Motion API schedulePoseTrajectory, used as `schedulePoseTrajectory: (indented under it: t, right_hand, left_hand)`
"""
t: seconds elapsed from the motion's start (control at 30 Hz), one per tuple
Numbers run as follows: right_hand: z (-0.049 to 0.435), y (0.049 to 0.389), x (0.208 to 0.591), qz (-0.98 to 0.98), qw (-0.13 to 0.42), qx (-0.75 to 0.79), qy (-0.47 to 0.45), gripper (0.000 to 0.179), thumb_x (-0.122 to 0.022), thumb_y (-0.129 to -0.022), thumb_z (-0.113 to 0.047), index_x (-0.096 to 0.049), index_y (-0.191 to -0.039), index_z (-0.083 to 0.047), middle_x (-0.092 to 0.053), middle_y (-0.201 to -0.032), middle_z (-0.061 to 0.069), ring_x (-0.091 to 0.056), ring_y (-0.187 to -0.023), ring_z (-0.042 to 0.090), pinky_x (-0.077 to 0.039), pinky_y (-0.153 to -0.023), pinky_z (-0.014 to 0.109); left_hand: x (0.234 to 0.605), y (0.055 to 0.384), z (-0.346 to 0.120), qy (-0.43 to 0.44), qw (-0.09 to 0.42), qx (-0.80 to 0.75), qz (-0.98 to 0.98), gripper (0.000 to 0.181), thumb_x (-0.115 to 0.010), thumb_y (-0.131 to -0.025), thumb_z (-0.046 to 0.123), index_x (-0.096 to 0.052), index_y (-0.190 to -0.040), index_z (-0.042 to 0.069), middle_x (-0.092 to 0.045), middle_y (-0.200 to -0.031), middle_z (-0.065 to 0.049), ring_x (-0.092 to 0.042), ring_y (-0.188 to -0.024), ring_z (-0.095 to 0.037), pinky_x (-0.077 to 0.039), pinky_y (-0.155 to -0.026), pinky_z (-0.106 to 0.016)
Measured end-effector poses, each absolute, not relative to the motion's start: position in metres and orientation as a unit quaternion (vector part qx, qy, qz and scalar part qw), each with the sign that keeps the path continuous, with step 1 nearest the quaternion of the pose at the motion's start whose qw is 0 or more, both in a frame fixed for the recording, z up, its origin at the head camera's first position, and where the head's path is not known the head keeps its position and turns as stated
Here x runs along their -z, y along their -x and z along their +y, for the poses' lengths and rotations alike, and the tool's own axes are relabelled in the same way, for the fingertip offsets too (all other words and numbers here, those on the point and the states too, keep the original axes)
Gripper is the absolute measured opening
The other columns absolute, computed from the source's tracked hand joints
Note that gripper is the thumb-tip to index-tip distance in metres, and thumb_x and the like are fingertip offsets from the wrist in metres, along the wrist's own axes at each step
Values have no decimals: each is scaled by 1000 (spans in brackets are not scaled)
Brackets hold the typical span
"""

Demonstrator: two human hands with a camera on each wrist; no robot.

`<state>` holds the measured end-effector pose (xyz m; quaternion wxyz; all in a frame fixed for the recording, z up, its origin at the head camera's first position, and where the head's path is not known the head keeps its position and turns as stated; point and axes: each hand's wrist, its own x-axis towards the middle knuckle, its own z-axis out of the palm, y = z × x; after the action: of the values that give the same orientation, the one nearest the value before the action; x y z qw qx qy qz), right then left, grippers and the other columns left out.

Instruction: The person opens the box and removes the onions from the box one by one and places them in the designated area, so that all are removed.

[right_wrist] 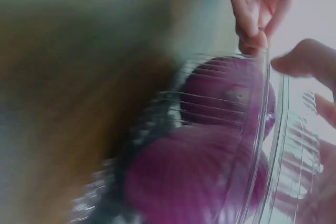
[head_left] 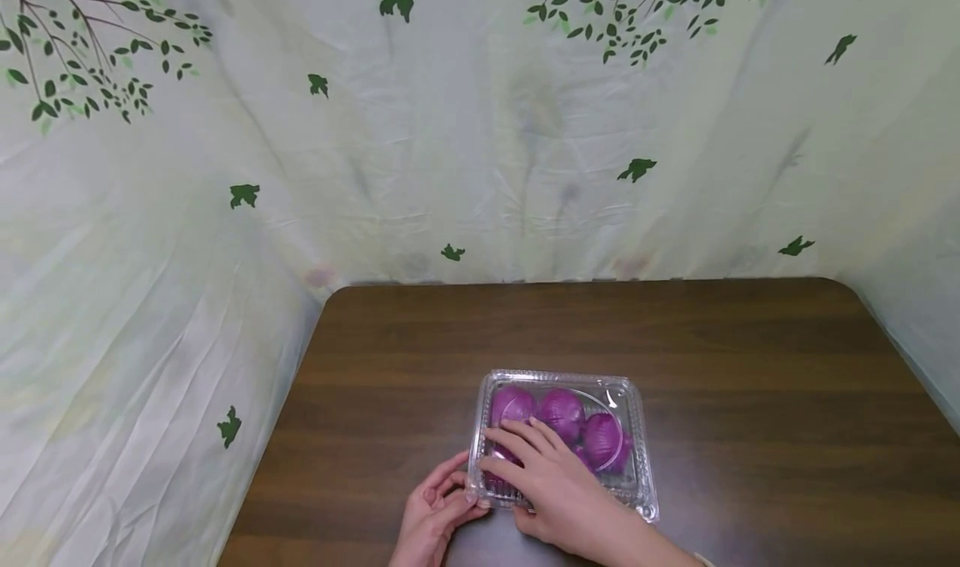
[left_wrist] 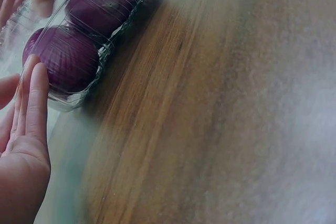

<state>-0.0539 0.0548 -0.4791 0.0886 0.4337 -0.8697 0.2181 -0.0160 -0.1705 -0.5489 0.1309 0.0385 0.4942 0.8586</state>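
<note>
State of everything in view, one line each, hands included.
Clear rectangular plastic box: resting flat, lid over its contents; fastening unclear.
Round purple onions: inside, under the lid.
Bare left hand: pinching the box's near left corner.
Bare right hand: fingers spread across the lid.
Brown wood-grain table: supporting the box.
White leaf-print fabric backdrop: hanging, creased.

Head view: we look forward and down from above, over the dark brown wooden table (head_left: 765, 400) to the white leaf-printed cloth (head_left: 480, 133). Left wrist: we're close, tilted, looking past the left hand (head_left: 435, 513). Right wrist: we're closer, facing across the clear rectangular plastic box (head_left: 642, 459) of round purple onions (right_wrist: 189, 174) toward that hand. Wrist views share box, onions, right hand (head_left: 555, 488).
</note>
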Motion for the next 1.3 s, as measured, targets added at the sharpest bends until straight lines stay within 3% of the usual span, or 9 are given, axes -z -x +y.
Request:
schedulePoseTrajectory:
  t: [0.23, 0.4, 0.47, 0.6, 0.7, 0.83, 1.07, 1.3]
  right_hand:
    - [90, 36, 489, -873, 153, -248, -391, 74, -84, -65, -18, -60, -135, -21, -52, -144, 2, -46, -132, 27, -35, -107, 54]
    - [113, 31, 496, -879, 200, -246, -356, 74, -86, -60, -22, -63, -131, -19, -54, -141, 4, -46, -130, 31, -19, -116, 49]
    - [121, 29, 500, -887, 215, -244, -329, 77, -88, -59, -29, -62, -131, -18, -53, -142, 6, -43, -131, 34, -10, -118, 50]
    - [135, 25, 509, -899, 224, -270, -263, 85, -88, -60, -41, -59, -135, -14, -47, -146, 11, -35, -134, 42, -4, -117, 57]
    - [143, 22, 515, -901, 201, -317, -217, 90, -89, -61, -40, -54, -139, -11, -39, -152, 15, -28, -137, 47, -16, -111, 67]
    - [151, 17, 520, -902, 157, -363, -176, 98, -92, -61, -35, -47, -146, -13, -30, -157, 12, -22, -141, 46, -33, -92, 77]
    - [159, 14, 525, -912, 150, -333, -189, 98, -92, -65, -38, -45, -148, -14, -27, -159, 10, -35, -137, 25, -50, -85, 61]
    - [163, 13, 525, -916, 197, -293, -193, 91, -92, -61, -42, -55, -140, -15, -41, -152, 7, -52, -120, 27, -55, -78, 54]
  left_hand:
    - [547, 20, -168, -14, 124, -847, 516, 59, -60, -88, -12, -36, -142, -15, -60, -100, -9, -69, -83, -18, -58, -81, -38]
    - [546, 21, -168, -13, 123, -848, 515, 59, -60, -87, -13, -37, -142, -15, -61, -101, -9, -69, -82, -19, -58, -81, -38]
    - [546, 21, -168, -15, 122, -851, 511, 57, -59, -87, -13, -42, -141, -12, -61, -101, -10, -69, -82, -19, -58, -81, -38]
    - [544, 22, -168, -22, 121, -857, 500, 53, -58, -88, -14, -48, -139, -7, -61, -101, -9, -69, -82, -19, -58, -81, -37]
    - [543, 22, -168, -29, 121, -861, 492, 51, -57, -87, -15, -52, -137, -3, -59, -101, -10, -69, -83, -19, -58, -81, -37]
    - [542, 22, -169, -31, 122, -863, 490, 49, -57, -87, -16, -60, -131, 6, -58, -101, -11, -69, -83, -19, -58, -81, -38]
    - [542, 21, -169, -30, 132, -860, 493, 50, -59, -86, -16, -62, -129, 10, -61, -101, -12, -68, -83, -20, -58, -81, -37]
    - [545, 22, -168, -38, 139, -858, 493, 52, -58, -86, -16, -64, -127, 16, -60, -102, -12, -69, -84, -21, -58, -81, -37]
